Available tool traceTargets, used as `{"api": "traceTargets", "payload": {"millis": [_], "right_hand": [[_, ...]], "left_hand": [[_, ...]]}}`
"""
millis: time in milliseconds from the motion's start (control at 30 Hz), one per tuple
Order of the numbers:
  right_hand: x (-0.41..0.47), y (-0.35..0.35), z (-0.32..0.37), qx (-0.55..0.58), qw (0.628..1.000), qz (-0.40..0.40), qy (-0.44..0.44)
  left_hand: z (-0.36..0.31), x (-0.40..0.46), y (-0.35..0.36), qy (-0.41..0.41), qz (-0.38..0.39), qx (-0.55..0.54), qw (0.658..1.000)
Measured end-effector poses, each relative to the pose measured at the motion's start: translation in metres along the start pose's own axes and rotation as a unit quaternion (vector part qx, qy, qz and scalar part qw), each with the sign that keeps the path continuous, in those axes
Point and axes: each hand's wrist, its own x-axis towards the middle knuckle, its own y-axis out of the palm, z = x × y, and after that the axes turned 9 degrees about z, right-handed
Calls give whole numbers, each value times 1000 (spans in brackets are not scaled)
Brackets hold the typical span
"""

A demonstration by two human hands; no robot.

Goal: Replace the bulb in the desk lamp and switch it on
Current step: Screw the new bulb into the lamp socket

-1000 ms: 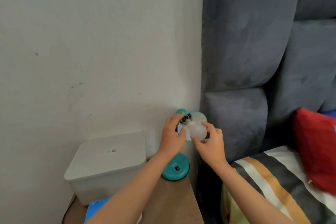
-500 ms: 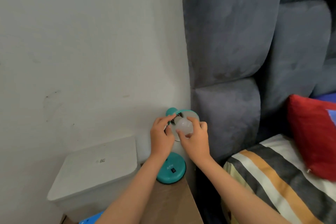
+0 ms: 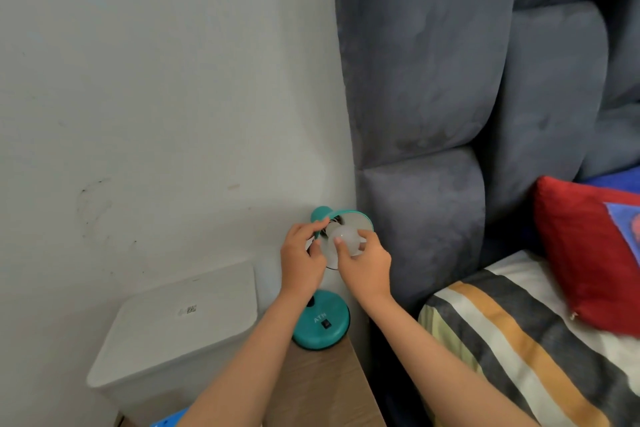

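A small teal desk lamp stands on a wooden bedside table, its round base [image 3: 322, 324] carrying a black rocker switch [image 3: 325, 324]. The lamp shade [image 3: 356, 220], teal outside and white inside, is tipped toward me. A white bulb [image 3: 346, 236] sits at the socket inside the shade. My right hand [image 3: 363, 263] grips the bulb with thumb and fingers around it. My left hand [image 3: 303, 258] holds the shade's left rim and the lamp head. The lamp's neck is hidden behind my hands.
A white lidded plastic box [image 3: 180, 329] sits left of the lamp on the wooden table [image 3: 322, 388]. A grey padded headboard [image 3: 433, 97] rises at right, with a striped bedcover [image 3: 512, 340] and red pillow [image 3: 581, 246] below. A blue item [image 3: 166, 421] peeks at the bottom.
My right hand has moved from beside the bulb to wrapping around it, and the bulb's base has gone to the socket. The view has shifted a little; my left hand stays on the shade.
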Motion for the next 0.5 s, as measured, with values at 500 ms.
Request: {"api": "traceTargets", "payload": {"millis": [500], "right_hand": [[-7,2,4,-12,1000,8,-24]], "left_hand": [[-2,-1,-5,-16,22,0,1000]]}}
